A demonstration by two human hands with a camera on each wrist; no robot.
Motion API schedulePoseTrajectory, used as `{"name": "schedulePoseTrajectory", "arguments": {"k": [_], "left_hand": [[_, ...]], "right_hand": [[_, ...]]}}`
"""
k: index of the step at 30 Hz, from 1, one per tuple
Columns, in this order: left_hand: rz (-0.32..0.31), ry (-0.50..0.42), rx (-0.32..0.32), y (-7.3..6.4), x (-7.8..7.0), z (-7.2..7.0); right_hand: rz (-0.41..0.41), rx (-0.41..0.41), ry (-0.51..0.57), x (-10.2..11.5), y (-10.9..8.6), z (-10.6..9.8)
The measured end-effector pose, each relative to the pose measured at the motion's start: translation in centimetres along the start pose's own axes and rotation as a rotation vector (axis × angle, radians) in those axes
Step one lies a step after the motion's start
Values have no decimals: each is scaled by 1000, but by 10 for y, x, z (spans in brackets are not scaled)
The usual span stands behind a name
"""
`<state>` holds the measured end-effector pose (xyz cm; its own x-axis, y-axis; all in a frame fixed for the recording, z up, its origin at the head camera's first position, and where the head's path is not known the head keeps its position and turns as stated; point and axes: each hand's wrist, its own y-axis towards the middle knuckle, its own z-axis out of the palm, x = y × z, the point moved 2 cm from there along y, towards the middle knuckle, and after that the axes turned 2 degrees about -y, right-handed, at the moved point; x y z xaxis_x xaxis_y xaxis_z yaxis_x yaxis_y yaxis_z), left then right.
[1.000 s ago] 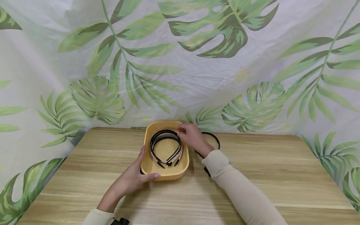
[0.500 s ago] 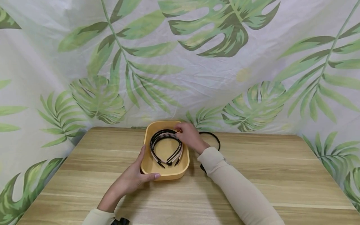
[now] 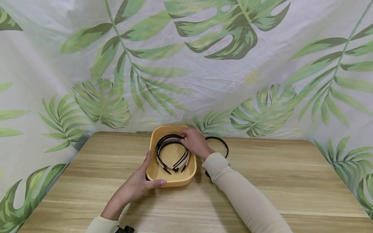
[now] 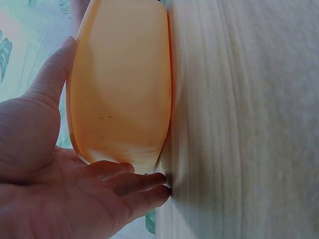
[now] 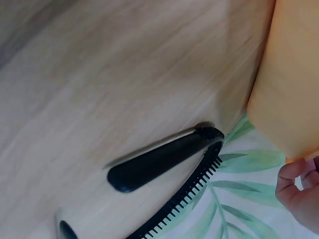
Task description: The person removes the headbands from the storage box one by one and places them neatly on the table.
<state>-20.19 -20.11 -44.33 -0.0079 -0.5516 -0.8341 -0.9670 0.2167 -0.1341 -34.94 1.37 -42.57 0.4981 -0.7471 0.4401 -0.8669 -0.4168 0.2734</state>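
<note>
A yellow rounded box (image 3: 172, 183) stands on the table, with several black and pale pink toothed headbands (image 3: 170, 139) nested inside, their ends toward the near side. My left hand (image 3: 138, 183) holds the box's near left corner, thumb along the front rim and fingers against its side; the left wrist view shows this hand (image 4: 65, 174) against the outer wall. Over the far right rim, my right hand (image 3: 194, 140) reaches in with curled fingers at the headbands' upper right edge, pinching there; its fingertips are partly hidden. In the right wrist view the hand (image 5: 304, 194) shows only at the edge.
Another black toothed headband (image 3: 222, 142) lies on the wooden table (image 3: 262, 168) right of the box, partly behind my right wrist; its teeth and broad end (image 5: 154, 167) show in the right wrist view. A leaf-patterned cloth (image 3: 204, 81) hangs behind the table.
My right hand and forearm have shifted slightly left, farther over the headbands in the box. The left hand and the box stay essentially in place.
</note>
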Motion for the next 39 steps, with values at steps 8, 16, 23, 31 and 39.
{"name": "schedulePoseTrajectory", "arguments": {"k": [8,16,23,31,39], "left_hand": [[8,4,-2,0,0,0],[8,-1,-4,0,-1,0],[3,-24,6,0,-1,0],[16,-38,10,0,-1,0],[12,-34,8,-1,-2,-1]], "right_hand": [[32,11,-27,2,3,3],[31,-4,-33,1,4,5],[65,12,-24,2,3,4],[76,7,19,4,2,2],[80,-19,51,2,2,0]]}}
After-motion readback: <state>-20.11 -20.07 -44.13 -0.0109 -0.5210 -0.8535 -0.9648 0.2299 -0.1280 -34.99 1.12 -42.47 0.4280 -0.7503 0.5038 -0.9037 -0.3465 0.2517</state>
